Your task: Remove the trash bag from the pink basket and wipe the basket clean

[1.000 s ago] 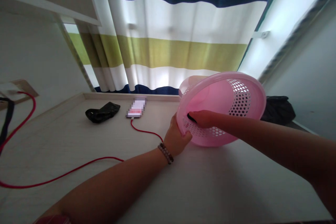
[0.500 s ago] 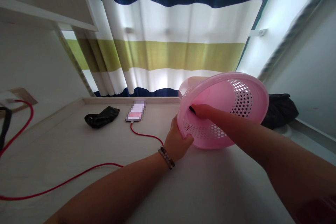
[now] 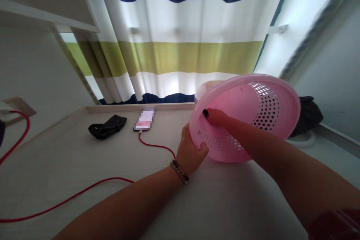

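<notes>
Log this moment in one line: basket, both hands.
pink basket: tilted, mouth toward wearer | left hand: gripping rim | right hand: inside, holding black item

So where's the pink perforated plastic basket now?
In the head view, the pink perforated plastic basket is tilted right of centre, its rim in the left hand, the right hand inside.

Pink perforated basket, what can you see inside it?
Inside the basket: the right grip, and against it a small black object, too hidden to identify. The forearm covers part of the interior.
</notes>
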`<state>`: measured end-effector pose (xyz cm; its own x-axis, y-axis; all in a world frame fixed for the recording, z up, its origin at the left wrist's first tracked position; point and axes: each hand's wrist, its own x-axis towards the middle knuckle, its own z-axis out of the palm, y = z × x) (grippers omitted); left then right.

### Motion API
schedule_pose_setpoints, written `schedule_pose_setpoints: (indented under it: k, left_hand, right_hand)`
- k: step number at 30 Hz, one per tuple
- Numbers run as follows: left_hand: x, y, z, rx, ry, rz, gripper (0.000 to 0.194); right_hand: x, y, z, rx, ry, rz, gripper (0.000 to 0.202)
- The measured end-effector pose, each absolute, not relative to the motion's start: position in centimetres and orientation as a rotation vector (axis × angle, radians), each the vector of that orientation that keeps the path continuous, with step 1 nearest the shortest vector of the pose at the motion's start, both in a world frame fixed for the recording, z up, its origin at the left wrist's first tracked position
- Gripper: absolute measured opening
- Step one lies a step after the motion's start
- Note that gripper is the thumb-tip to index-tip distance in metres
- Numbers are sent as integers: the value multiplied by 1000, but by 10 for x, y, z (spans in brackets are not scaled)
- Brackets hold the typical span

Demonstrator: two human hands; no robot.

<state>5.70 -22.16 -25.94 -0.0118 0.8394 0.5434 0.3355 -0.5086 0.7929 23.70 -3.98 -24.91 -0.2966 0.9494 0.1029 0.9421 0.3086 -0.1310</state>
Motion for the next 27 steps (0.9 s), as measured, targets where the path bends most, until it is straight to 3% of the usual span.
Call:
schedule_pose_setpoints:
  k: [7, 21, 27]
  left_hand:
    - [62, -228, -260, 1839, 1182, 1547, 68]
    - [66, -238, -257, 1833, 1214, 1590, 68]
    - [68, -237, -257, 1857, 1261, 1572, 71]
  right_hand:
    - [228, -52, -261, -1757, -2371, 83, 47]
    - [251, -120, -249, -1384, -2787, 149, 27]
    - [246, -86, -258, -1596, -2620, 120, 29]
